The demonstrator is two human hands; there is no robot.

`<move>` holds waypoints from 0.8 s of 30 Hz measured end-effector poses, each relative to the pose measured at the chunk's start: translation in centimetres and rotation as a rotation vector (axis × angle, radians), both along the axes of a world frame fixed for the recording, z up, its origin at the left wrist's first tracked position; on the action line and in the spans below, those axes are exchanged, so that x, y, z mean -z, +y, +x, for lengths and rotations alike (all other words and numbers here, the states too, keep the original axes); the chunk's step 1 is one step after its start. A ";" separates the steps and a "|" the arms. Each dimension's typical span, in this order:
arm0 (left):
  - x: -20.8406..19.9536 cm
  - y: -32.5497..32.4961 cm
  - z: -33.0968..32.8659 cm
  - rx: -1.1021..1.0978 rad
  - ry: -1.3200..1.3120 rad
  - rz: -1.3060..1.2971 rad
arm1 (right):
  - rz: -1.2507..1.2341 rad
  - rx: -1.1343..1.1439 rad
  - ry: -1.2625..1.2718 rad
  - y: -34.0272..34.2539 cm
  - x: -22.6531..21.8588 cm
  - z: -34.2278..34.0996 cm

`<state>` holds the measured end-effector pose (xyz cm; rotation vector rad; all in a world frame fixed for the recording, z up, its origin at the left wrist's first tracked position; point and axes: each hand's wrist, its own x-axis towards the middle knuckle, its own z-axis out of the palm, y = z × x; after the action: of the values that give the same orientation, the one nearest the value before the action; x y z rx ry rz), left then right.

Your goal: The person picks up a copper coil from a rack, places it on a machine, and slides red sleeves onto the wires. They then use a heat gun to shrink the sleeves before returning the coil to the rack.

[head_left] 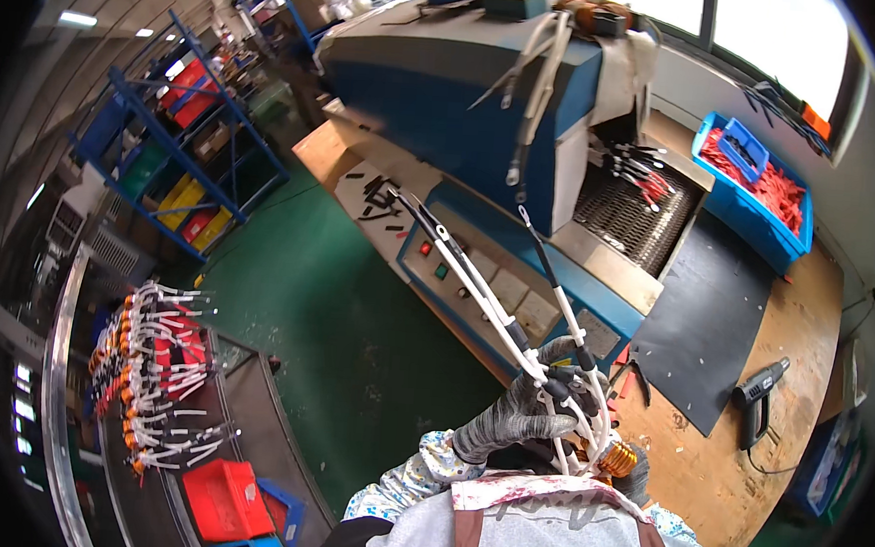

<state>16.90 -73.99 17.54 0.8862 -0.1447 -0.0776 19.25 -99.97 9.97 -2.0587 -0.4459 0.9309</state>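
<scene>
My left hand [509, 418], in a grey glove, is closed around a bundle of white cables [491, 307] in front of my chest. Black sleeves sit on the cables, and a ring terminal [524, 215] tips one of them. The cables rise from my hand and spread toward the machine. Their lower ends curve down to an orange copper-coloured coil [622, 458] close to my apron. My right hand [633, 480], also gloved, is beside and below that coil. Its fingers are mostly hidden, so its grip does not show.
Ahead stands a blue machine [448, 94] with a mesh conveyor [641, 216] carrying leads. On the wooden bench [685, 479] lie a black mat [705, 320], pliers [639, 381] and a heat gun [758, 398]. A blue bin [790, 250] holds red pieces. Left, a curved conveyor [259, 413] bears coils.
</scene>
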 end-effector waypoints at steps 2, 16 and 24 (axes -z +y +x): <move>-0.3 1.6 -3.8 -0.071 -0.040 0.005 | 0.105 -0.050 0.081 2.2 -0.7 -1.2; 4.3 14.5 -43.1 -0.969 -0.082 -0.071 | 0.444 -0.367 1.034 26.1 -2.0 -26.6; 3.6 17.0 -70.7 -1.635 -0.373 -0.341 | 0.142 -0.710 1.400 38.1 1.3 -45.5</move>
<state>-53.80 -57.02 13.97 0.4552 0.2461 1.5911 -26.28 -61.87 8.70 -0.6815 -0.3992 2.3329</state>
